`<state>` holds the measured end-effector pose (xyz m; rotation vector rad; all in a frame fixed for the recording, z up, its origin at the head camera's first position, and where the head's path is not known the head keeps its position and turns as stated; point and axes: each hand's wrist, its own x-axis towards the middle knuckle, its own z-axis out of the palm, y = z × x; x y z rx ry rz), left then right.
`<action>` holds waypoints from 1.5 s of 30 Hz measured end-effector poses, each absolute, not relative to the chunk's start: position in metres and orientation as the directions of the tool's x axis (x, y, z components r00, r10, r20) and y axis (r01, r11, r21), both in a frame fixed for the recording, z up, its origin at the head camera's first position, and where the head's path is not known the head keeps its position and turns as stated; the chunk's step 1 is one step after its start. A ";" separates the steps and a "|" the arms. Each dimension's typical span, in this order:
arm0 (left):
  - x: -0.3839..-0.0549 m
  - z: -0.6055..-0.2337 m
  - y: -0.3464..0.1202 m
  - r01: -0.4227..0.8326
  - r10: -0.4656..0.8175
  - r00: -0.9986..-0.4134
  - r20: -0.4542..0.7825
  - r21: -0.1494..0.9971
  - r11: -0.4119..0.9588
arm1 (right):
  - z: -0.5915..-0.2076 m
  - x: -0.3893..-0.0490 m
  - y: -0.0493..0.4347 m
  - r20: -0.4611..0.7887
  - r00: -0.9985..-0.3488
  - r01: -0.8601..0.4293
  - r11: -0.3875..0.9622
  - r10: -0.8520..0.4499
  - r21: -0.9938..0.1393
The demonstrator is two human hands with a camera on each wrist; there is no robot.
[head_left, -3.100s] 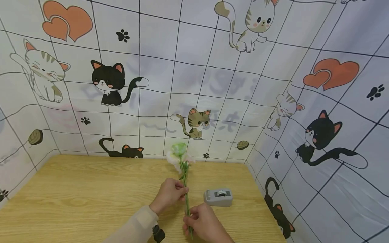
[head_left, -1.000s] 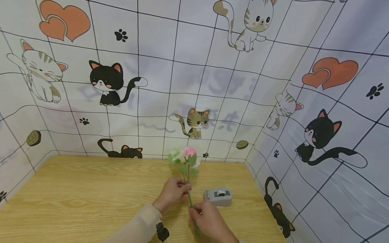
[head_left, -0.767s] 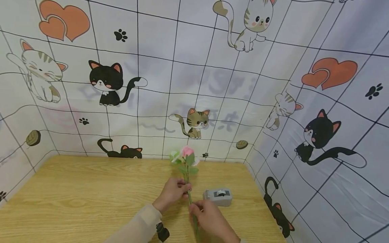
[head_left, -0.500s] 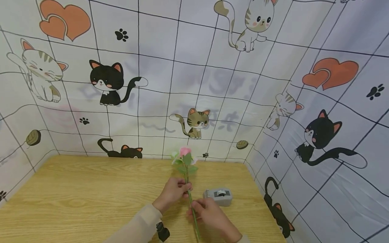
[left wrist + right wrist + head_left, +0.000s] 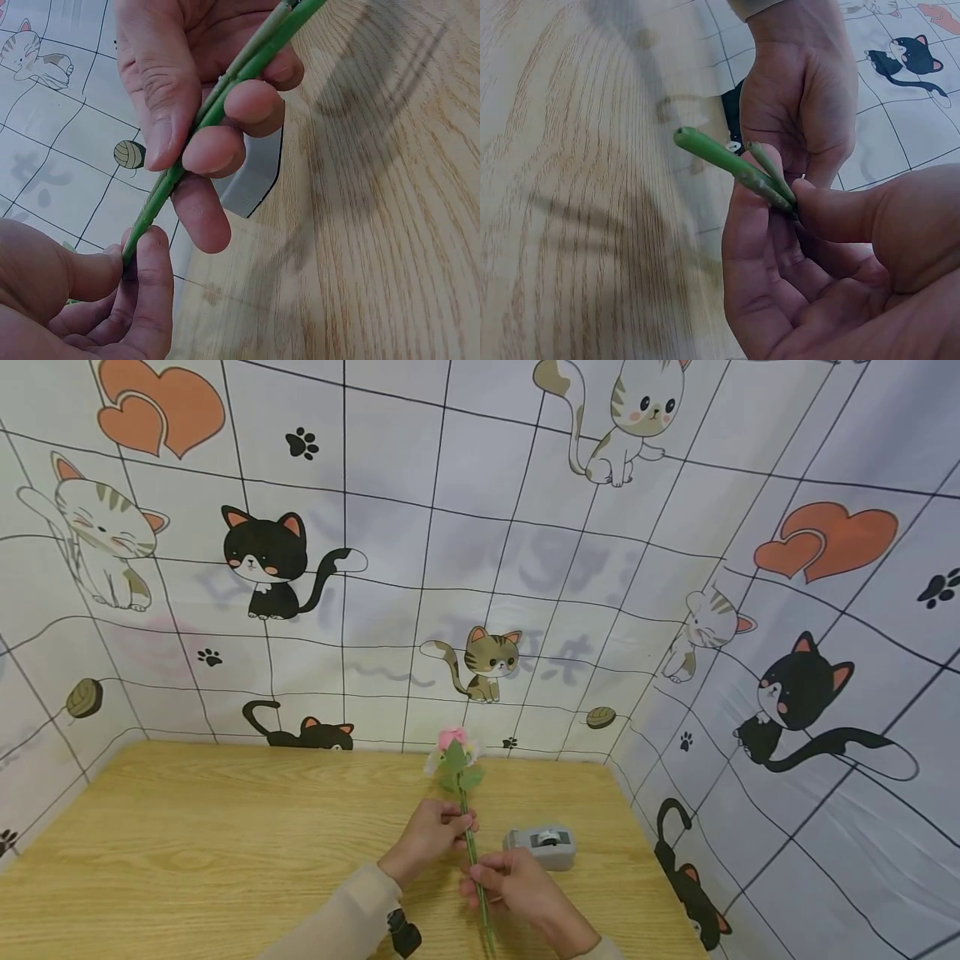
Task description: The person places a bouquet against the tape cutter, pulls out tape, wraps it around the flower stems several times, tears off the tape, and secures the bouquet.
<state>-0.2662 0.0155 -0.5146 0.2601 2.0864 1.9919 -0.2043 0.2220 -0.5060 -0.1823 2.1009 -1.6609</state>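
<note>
A small bunch of flowers is held over the table, with a pink bloom [image 5: 452, 739] in front, paler petals behind it and green leaves [image 5: 456, 764] below. My left hand [image 5: 426, 837] pinches the stems just under the leaves. Lower down, my right hand [image 5: 519, 887] holds the same green stems [image 5: 217, 106] between thumb and fingers. Two stem ends, one thick [image 5: 712, 150] and one thin [image 5: 769, 166], stick out from the right hand's pinch in the right wrist view. The stems lie together, slightly tilted.
A grey tape dispenser [image 5: 551, 853] stands on the wooden table [image 5: 225, 835], just right of the hands. White cloth [image 5: 390, 560] printed with cats rises behind the table and along both sides. A black device [image 5: 403, 933] sits at the left wrist.
The bunch has turned in the hands: a pale green and white bloom faced up earlier, and the pink one does now. My right hand has shifted slightly and regripped; the left hand stays nearly in place.
</note>
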 end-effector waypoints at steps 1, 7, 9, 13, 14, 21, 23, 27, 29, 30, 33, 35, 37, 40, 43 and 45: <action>-0.267 -0.515 0.016 -0.039 0.293 -0.954 -0.053 0.998 0.053 | -0.506 -0.204 0.222 -0.268 -0.889 0.177 0.261 -0.370 -0.949; -0.268 -0.518 0.017 -0.044 0.282 -0.957 -0.061 0.997 0.068 | -0.507 -0.205 0.222 -0.260 -0.904 0.168 0.279 -0.340 -0.946; -0.267 -0.516 0.017 -0.047 0.285 -0.956 -0.067 0.996 0.075 | -0.507 -0.205 0.222 -0.260 -0.905 0.165 0.286 -0.335 -0.944; -0.265 -0.513 0.015 -0.044 0.287 -0.955 -0.069 0.995 0.093 | -0.506 -0.206 0.222 -0.255 -0.910 0.155 0.303 -0.326 -0.940; -0.265 -0.513 0.014 -0.045 0.287 -0.955 -0.071 0.994 0.096 | -0.505 -0.205 0.222 -0.255 -0.912 0.153 0.308 -0.323 -0.939; -0.265 -0.513 0.014 -0.053 0.291 -0.954 -0.077 0.994 0.092 | -0.504 -0.203 0.223 -0.222 -0.927 0.120 0.322 -0.301 -0.939; -0.266 -0.512 0.015 -0.047 0.286 -0.956 -0.069 0.995 0.083 | -0.503 -0.202 0.222 -0.199 -0.935 0.098 0.327 -0.293 -0.940; -0.267 -0.511 0.019 -0.027 0.255 -0.966 -0.049 0.996 0.088 | -0.502 -0.200 0.221 -0.139 -0.948 0.029 0.359 -0.285 -0.933; -0.268 -0.510 0.021 -0.025 0.235 -0.971 -0.047 0.995 0.097 | -0.502 -0.198 0.220 -0.109 -0.951 -0.014 0.393 -0.288 -0.919; -0.268 -0.509 0.022 -0.024 0.225 -0.973 -0.046 0.995 0.100 | -0.502 -0.198 0.219 -0.091 -0.953 -0.039 0.413 -0.290 -0.910; -0.267 -0.508 0.023 -0.030 0.204 -0.978 -0.048 0.995 0.095 | -0.500 -0.197 0.216 -0.065 -0.958 -0.077 0.469 -0.279 -0.880; -0.266 -0.507 0.023 -0.035 0.194 -0.980 -0.052 0.995 0.091 | -0.498 -0.196 0.215 -0.064 -0.963 -0.079 0.499 -0.263 -0.863; -0.266 -0.507 0.024 -0.042 0.188 -0.980 -0.058 0.995 0.086 | -0.496 -0.195 0.214 -0.077 -0.967 -0.063 0.516 -0.244 -0.854; -0.266 -0.507 0.025 -0.048 0.190 -0.980 -0.065 0.995 0.092 | -0.495 -0.194 0.213 -0.081 -0.969 -0.057 0.532 -0.233 -0.845; -0.267 -0.507 0.026 -0.046 0.195 -0.979 -0.066 0.993 0.106 | -0.495 -0.193 0.212 -0.080 -0.969 -0.057 0.531 -0.232 -0.845; -0.267 -0.507 0.027 -0.042 0.195 -0.979 -0.065 0.992 0.117 | -0.496 -0.193 0.213 -0.088 -0.968 -0.049 0.522 -0.235 -0.852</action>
